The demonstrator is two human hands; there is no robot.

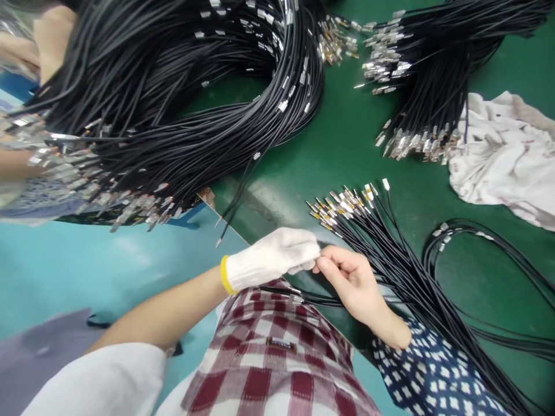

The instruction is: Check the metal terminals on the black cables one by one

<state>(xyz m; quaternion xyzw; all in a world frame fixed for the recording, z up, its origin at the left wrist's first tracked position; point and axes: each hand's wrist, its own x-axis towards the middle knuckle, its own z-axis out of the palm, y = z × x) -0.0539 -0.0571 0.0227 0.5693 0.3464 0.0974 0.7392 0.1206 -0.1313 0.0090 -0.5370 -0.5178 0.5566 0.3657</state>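
Note:
My left hand [286, 251], in a white knit glove with a yellow cuff, is closed at the table's near edge. Its fingertips meet those of my bare right hand [353, 280], which pinches with thumb and forefinger. Whatever sits between the fingertips is tiny and mostly hidden. Below the hands, a few black cables [323, 300] with silvery sleeves run over the edge by the checked apron [277, 352]. Beyond my right hand lies a bundle of black cables [394, 260], its metal-tipped ends with white and yellow parts fanned toward the table's middle.
A large coil of black cables [243, 124] with metal ends fills the upper left. Another person's hand [54, 37] is behind it. More cable bundles [442, 69] and a crumpled white cloth [507, 156] lie at right on the green table [286, 179]. A looped cable [427, 248] lies nearer.

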